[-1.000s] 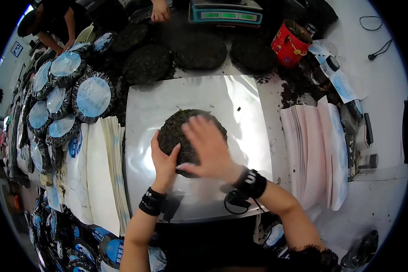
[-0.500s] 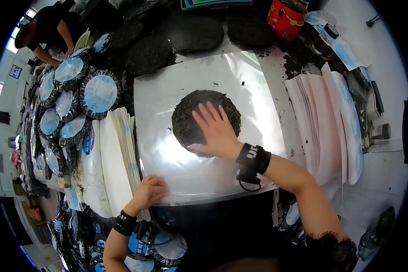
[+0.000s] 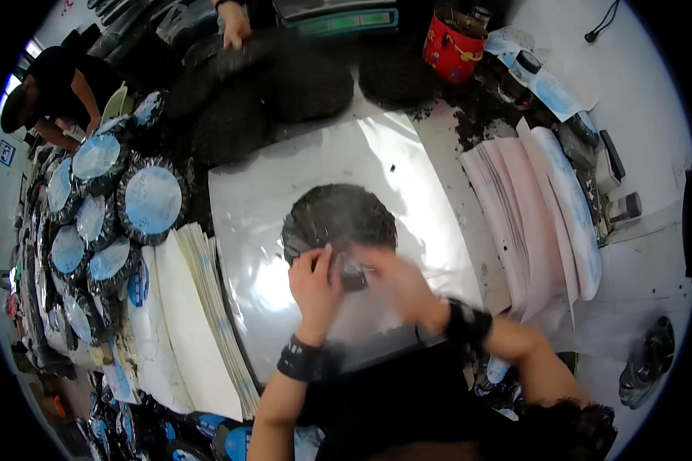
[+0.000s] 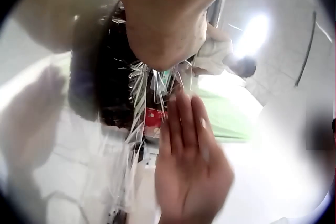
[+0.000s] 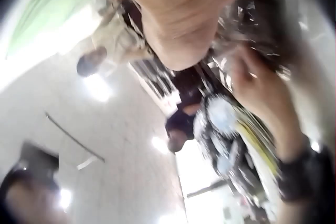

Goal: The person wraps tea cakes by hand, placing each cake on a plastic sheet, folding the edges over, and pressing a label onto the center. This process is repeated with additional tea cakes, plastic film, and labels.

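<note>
A dark round cake (image 3: pixel 338 219) lies under clear film on the shiny sheet (image 3: pixel 246 207). At its near edge, my left hand (image 3: pixel 315 296) has bent fingers on the gathered film; in the right wrist view this left hand (image 5: pixel 268 98) pinches crinkled film (image 5: pixel 228 56). Beside it, my right hand (image 3: pixel 404 288) is motion-blurred at the same edge. The left wrist view shows the right hand (image 4: pixel 191 166) with straight fingers together, fingertips by stretched strands of film (image 4: pixel 139 95). The heel of each hand hides part of its own wrist view.
Wrapped cakes (image 3: pixel 154 200) are piled at left beside a paper stack (image 3: pixel 200 323). Pink sheets (image 3: pixel 515 223) stand at right. Behind are bare dark cakes (image 3: pixel 311 88), a red tin (image 3: pixel 454 46), a scale (image 3: pixel 338 21) and another person's hand (image 3: pixel 236 29).
My left hand has moved from the sheet's near-left corner to the cake's near edge. My right hand has come off the cake's top toward the same edge, where film is now gathered.
</note>
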A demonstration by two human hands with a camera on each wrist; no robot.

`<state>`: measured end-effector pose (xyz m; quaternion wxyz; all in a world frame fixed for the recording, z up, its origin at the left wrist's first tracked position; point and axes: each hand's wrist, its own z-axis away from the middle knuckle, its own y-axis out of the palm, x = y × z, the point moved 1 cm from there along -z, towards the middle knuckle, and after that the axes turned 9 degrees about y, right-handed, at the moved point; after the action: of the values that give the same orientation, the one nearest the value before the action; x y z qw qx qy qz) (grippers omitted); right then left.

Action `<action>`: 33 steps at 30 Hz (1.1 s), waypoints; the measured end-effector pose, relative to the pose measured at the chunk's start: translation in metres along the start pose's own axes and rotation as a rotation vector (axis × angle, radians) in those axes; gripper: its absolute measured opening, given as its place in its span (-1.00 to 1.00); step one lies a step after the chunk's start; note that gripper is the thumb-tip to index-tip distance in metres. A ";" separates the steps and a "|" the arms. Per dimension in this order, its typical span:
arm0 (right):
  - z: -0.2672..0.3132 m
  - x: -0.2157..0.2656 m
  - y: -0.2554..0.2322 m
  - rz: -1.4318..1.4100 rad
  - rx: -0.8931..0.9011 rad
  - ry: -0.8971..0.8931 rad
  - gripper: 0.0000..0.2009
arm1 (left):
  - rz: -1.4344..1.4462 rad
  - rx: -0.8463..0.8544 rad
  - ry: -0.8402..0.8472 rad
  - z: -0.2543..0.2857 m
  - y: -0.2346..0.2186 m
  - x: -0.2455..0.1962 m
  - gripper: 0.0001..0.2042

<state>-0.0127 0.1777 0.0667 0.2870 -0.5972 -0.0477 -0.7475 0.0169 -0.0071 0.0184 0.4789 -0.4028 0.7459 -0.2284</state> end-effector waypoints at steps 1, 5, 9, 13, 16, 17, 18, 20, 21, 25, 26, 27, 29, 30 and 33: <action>0.051 -0.025 0.006 0.335 -0.017 -0.325 -0.45 | 0.008 -0.092 0.022 -0.004 -0.001 -0.002 -0.75; 0.063 -0.056 -0.020 0.962 -0.285 -0.325 -0.28 | -0.010 -0.067 0.025 -0.006 0.000 -0.003 -0.68; -0.036 -0.019 -0.009 0.839 -0.370 -0.228 -0.19 | -0.154 0.013 0.073 -0.005 -0.004 -0.005 -0.63; -0.058 -0.014 0.008 0.219 -0.097 -0.171 -0.21 | 0.003 0.005 0.010 -0.018 -0.023 -0.012 -0.35; -0.052 -0.002 0.000 0.520 -0.108 -0.389 -0.10 | 0.192 -0.005 -0.198 -0.019 -0.005 -0.008 -0.27; -0.057 -0.001 -0.002 0.722 -0.198 -0.612 -0.07 | 0.031 0.274 -0.204 -0.021 -0.006 0.000 -0.15; -0.069 -0.002 -0.007 0.604 -0.244 -0.591 -0.09 | -0.029 0.254 -0.047 -0.026 -0.010 0.005 -0.08; -0.088 -0.007 -0.010 0.366 -0.296 -0.537 -0.14 | -0.143 0.215 0.230 -0.026 -0.020 0.006 0.04; -0.089 -0.003 -0.008 0.405 -0.231 -0.444 -0.25 | -0.135 0.128 0.243 -0.042 -0.027 -0.001 0.03; -0.098 0.005 -0.005 0.611 0.039 -0.141 -0.49 | 0.210 0.141 -0.186 -0.046 -0.011 0.009 -0.03; -0.105 0.017 -0.016 0.629 -0.033 -0.371 -0.51 | 0.112 0.174 -0.076 -0.043 -0.008 0.011 0.03; -0.115 0.030 -0.029 0.642 -0.106 -0.612 -0.52 | 0.011 0.197 0.037 -0.043 -0.006 0.014 0.09; -0.121 0.024 -0.032 0.525 -0.117 -0.760 -0.49 | -0.176 0.136 0.308 -0.062 -0.018 0.007 0.17; -0.121 0.004 -0.024 0.413 -0.063 -0.672 -0.45 | -0.057 0.120 0.242 -0.067 -0.022 0.012 0.08; -0.116 -0.027 -0.013 0.190 0.048 -0.390 -0.35 | 0.409 0.101 -0.074 -0.061 -0.012 0.034 -0.09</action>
<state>-0.1163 0.1506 0.0125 0.3555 -0.7252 -0.0635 -0.5862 -0.0408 -0.0446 0.0361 0.5617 -0.2267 0.7817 -0.1485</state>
